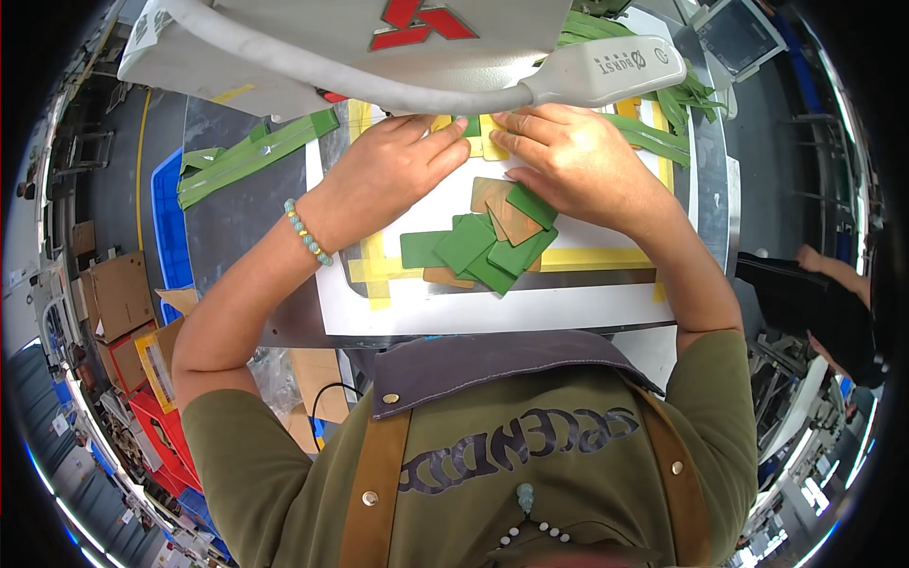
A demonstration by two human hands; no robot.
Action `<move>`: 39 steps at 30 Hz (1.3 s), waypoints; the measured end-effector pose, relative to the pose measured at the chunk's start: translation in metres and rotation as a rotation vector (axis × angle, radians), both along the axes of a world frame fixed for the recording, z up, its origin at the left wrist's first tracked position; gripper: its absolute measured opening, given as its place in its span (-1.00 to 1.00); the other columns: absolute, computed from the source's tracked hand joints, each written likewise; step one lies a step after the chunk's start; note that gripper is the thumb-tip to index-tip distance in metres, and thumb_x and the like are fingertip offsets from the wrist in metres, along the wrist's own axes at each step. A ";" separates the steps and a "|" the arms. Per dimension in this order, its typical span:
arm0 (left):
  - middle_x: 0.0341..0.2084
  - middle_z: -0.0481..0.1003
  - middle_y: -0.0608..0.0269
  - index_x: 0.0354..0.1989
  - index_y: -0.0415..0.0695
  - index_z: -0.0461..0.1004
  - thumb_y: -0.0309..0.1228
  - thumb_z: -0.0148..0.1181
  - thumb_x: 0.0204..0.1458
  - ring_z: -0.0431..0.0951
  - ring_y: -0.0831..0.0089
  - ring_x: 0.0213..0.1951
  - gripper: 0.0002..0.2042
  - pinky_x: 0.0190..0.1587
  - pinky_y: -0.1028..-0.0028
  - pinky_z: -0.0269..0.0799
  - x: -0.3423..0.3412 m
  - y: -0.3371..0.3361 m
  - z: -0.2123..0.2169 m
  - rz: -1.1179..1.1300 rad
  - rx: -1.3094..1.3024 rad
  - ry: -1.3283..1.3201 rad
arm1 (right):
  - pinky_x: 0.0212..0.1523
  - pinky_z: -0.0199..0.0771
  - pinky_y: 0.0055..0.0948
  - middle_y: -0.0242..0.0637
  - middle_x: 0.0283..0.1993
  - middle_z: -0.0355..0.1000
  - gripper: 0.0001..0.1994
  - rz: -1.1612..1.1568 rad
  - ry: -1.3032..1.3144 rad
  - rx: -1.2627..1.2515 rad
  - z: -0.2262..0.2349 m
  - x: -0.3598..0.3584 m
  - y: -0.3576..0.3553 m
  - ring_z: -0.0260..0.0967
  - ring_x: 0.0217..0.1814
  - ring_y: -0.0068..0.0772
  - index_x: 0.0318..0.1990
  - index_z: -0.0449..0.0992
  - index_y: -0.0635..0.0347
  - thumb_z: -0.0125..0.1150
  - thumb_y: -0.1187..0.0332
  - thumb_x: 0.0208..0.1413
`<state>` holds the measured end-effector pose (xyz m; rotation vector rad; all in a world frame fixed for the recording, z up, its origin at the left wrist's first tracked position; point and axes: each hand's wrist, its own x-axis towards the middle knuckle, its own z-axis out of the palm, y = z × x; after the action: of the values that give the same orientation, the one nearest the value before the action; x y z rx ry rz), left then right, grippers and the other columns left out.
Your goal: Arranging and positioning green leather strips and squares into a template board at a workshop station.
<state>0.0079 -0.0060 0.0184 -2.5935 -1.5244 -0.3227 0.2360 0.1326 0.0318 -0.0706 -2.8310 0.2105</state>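
Both hands are working at the far side of the desk (227,241), just below the white machine head (284,57). Left hand (393,166) is reaching in from the left, fingertips bunching by a small green piece (472,127). Right hand (573,161) is coming in opposite, fingertips resting on the yellow strip (493,142) beside that piece. Hands are sitting apart, narrow gap between fingertips, green piece showing in it. Can't tell if either is pinching or just pressing.

Loose pile of green and tan patches (469,244) is lying nearer the wearer, overlapping, on the white sheet (473,312). Yellow tape (597,258) is running across the sheet behind and beside the pile. Green zipper strip (265,150) is lying left of the left hand, slanting; more green strips (653,140) are spreading out right of the right hand. White paddle-shaped controller (615,71) is hanging over the right hand, its cable (379,83) curving left across the machine. Bead bracelet (305,232) is circling the left wrist.

Blue bin (168,222) is standing off the desk's left edge, cardboard box (118,293) beyond. Co-worker (814,303) is standing at far right.
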 end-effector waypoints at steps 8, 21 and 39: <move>0.08 0.56 0.18 -0.07 -0.20 0.50 -0.54 0.15 0.02 0.54 0.19 0.12 -0.74 0.16 0.25 0.46 0.000 0.000 -0.001 0.008 -0.011 -0.013 | 0.09 0.48 -0.26 -0.22 0.08 0.57 -0.67 0.001 -0.039 -0.010 0.001 0.004 0.001 0.49 0.04 -0.27 -0.07 0.61 0.21 0.42 0.34 -0.02; 0.02 0.57 0.14 -0.18 -0.19 0.45 -0.50 0.19 0.01 0.56 0.15 0.06 -0.81 0.12 0.29 0.50 0.002 0.000 0.000 -0.034 0.135 0.018 | 0.07 0.50 -0.22 -0.15 0.10 0.55 -0.65 0.008 -0.048 0.024 0.002 0.003 -0.001 0.51 0.03 -0.21 -0.06 0.60 0.23 0.42 0.34 -0.03; -0.14 0.60 0.15 -0.05 -0.22 0.54 -0.62 0.19 0.00 0.57 0.13 -0.09 -0.71 0.04 0.28 0.52 0.002 -0.004 -0.013 0.040 0.123 -0.083 | 0.08 0.56 -0.26 -0.18 0.07 0.57 -0.67 -0.066 0.002 0.081 0.003 0.012 -0.008 0.51 0.03 -0.23 -0.09 0.58 0.26 0.39 0.33 -0.03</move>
<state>0.0096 -0.0097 0.0055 -2.4804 -1.5284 -0.5090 0.2477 0.1248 0.0348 -0.1464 -2.8258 0.0816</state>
